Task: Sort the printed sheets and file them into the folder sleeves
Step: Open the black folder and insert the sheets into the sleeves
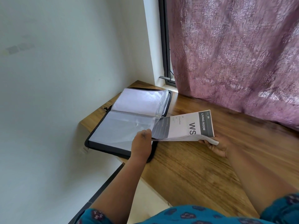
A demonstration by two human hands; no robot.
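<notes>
A black zip folder [100, 138] lies open on the wooden table, its clear sleeves [123, 128] spread flat and some sleeves standing up at the right side [161, 102]. A stack of printed sheets [182, 126], top page reading "LIVING ROOM 2B", is held just above the table beside the folder. My right hand [213, 147] grips the stack's near right corner from below. My left hand [141, 144] rests over the folder's near right corner, fingers at the left edge of the top sheet and lifting it.
The wooden table [202, 172] runs to the right under a mauve patterned curtain [234, 54]. A white wall [56, 70] stands to the left, a dark window frame [164, 46] behind the folder. The table's left edge drops off near the folder.
</notes>
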